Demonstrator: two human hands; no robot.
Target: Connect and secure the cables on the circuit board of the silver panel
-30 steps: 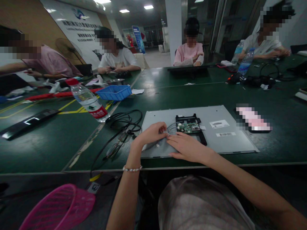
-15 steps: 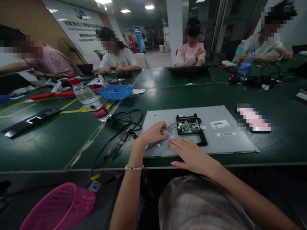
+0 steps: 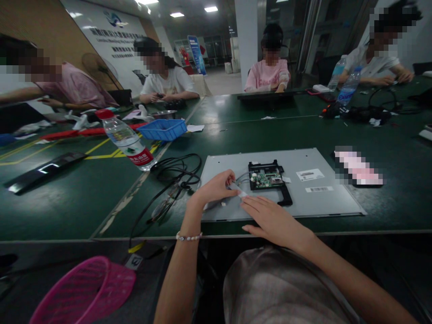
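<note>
As two hands point(image 3: 216, 186) point(image 3: 272, 218) touch one strip point(image 3: 238, 190), one panel point(image 3: 317, 202) beneath

One grey panel point(image 3: 313, 204), three bottles point(image 3: 133, 146) point(image 3: 337, 73) point(image 3: 349, 87), one pink basket point(image 3: 119, 281).

Green table point(image 3: 297, 132), grey panel point(image 3: 310, 202), black cable point(image 3: 184, 185), red-capped bottle point(image 3: 130, 143), blue tray point(image 3: 168, 134), phone point(image 3: 359, 168)

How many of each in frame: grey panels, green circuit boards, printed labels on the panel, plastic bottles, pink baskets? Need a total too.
Grey panel: 1
Green circuit board: 1
Printed labels on the panel: 2
Plastic bottles: 3
Pink basket: 1
Total: 8
</note>
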